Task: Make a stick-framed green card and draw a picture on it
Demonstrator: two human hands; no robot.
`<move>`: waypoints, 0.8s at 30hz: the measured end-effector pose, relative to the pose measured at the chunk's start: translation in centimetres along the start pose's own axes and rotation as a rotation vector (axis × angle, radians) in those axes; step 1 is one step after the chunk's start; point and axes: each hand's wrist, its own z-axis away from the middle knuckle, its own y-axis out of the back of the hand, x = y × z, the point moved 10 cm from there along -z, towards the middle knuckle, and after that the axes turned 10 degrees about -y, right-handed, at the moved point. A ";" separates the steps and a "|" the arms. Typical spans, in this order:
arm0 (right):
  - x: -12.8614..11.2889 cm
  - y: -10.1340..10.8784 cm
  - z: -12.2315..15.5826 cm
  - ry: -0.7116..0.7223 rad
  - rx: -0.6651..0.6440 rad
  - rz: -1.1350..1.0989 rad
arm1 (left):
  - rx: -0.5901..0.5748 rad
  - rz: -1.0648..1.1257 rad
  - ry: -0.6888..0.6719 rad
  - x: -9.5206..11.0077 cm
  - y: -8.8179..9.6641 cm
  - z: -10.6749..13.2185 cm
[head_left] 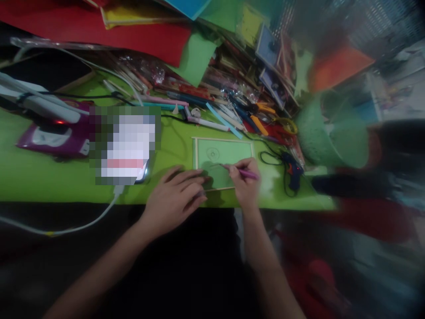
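A green card (232, 153) with thin pale sticks along its edges lies flat near the table's front edge. On its upper left part is a small drawn circle (213, 154) with a mark inside. My right hand (245, 179) grips a purple pen (248, 174), its tip over the card just below the circle. Whether the tip touches the surface is too fine to tell. At the card's lower left corner rests my left hand (181, 192), fingers extended and slightly spread, holding nothing.
Left of the card lies a phone (142, 173) with a blurred screen and a cable, beside a purple power strip (56, 137). Pliers (259, 124), pens and sticks crowd the back. A glue gun (294, 170) and green bucket (332, 133) are at right.
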 end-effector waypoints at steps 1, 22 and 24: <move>-0.1 -0.1 0.0 0.003 -0.007 0.000 | -0.002 0.001 0.000 0.0 0.0 0.0; 0.1 0.8 -0.8 -0.043 -0.030 -0.225 | 0.003 -0.009 -0.005 -0.1 -0.2 0.1; -0.3 0.3 -0.9 -0.042 -0.102 -0.215 | -0.007 -0.006 -0.010 -0.1 -0.2 0.1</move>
